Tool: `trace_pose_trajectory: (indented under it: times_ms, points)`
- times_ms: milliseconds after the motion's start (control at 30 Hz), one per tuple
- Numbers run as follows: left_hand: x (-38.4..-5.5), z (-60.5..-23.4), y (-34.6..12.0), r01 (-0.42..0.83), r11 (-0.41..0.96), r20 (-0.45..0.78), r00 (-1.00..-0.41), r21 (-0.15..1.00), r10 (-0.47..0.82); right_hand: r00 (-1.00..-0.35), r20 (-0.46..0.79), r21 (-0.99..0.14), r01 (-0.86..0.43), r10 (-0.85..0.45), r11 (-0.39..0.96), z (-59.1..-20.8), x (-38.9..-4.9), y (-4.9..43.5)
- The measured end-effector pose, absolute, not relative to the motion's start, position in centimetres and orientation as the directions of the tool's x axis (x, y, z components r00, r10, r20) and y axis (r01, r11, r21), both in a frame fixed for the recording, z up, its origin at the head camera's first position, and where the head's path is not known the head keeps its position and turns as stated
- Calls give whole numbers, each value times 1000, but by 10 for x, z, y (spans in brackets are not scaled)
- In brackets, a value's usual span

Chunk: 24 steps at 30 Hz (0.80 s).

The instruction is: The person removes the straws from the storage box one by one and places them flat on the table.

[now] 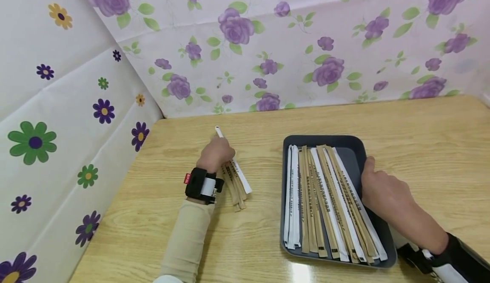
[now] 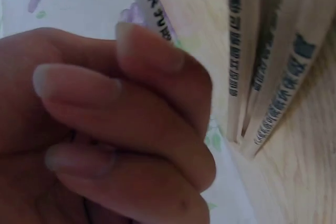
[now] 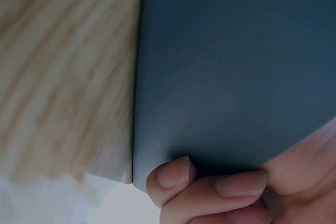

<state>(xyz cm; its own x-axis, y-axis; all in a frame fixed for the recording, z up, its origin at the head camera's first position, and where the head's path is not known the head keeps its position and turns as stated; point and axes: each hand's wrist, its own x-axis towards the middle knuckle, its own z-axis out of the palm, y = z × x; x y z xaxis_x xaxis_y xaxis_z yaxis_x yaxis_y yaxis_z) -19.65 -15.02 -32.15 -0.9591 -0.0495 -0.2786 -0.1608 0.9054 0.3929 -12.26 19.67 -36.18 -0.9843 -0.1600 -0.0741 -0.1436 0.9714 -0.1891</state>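
Observation:
My left hand [image 1: 215,154] pinches a white paper-wrapped straw [image 1: 241,176] over several brown paper-wrapped straws [image 1: 233,189] on the table. The left wrist view shows curled fingers [image 2: 131,98], with the printed white straw [image 2: 149,6] coming out behind them and brown straws [image 2: 283,77] to the right. On the other side, my right hand [image 1: 386,191] grips the right rim of a dark grey tray [image 1: 349,159], thumb on top. Its fingertips [image 3: 236,184] curl against the tray's outer wall [image 3: 236,66] in the right wrist view.
Inside the tray lie several white straws [image 1: 294,198] and brown straws [image 1: 311,202], side by side lengthwise. Wood-grain table [image 1: 260,232] surrounds the tray. Flowered sheets hang as a back wall [image 1: 291,53] and a left wall [image 1: 69,125].

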Motion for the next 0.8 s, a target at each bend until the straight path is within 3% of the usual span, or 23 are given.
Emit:
trace_pose_trajectory:
  times_ms: [300, 467, 567, 667, 800]
  points:
    - [-199, -327, -150, -174, 942, -398, -916, 287, -48, -985, -72, -183, -140, -156, 973, -363, -123, 196]
    - [-196, -324, -146, -161, 955, -382, -922, 247, -57, -986, -67, -184, -139, -154, 973, -362, -124, 197]
    - [-184, -308, -135, -92, 970, -298, -954, 225, -21, -984, -63, -183, -150, -164, 972, -362, -124, 198]
    - [-166, -284, -113, 48, 966, -129, -988, 254, 83, -983, -60, -179, -159, -172, 971, -361, -124, 198]
    - [-150, -272, -77, 238, 917, 15, -969, 320, 246, -983, -55, -176, -161, -173, 971, -362, -123, 198]
